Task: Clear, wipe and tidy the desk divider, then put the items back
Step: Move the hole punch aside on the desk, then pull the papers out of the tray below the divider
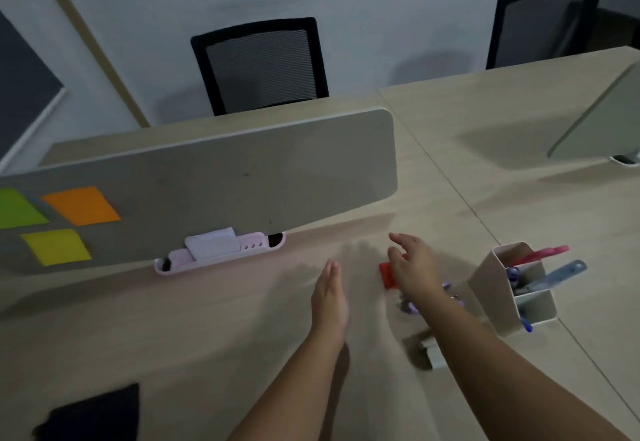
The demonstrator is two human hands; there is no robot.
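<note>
The grey desk divider (221,177) stands across the desk, with green (17,208), orange (81,205) and yellow (55,247) sticky notes on its left part. A pink tray (221,253) sits at its foot, a white folded thing (212,243) in it. My left hand (329,296) hovers flat over the desk, fingers together, holding nothing. My right hand (414,267) is spread open above a small red object (388,275), partly covering it; whether it touches it is unclear. A purple item (410,305) lies under my right wrist.
A white pen holder (535,309) with a pink item, a blue ruler and pens stands at right. A grey object (431,354) lies beneath my right forearm. A dark cloth (93,413) lies at the lower left. Two black chairs (263,66) and a second divider (602,121) are behind.
</note>
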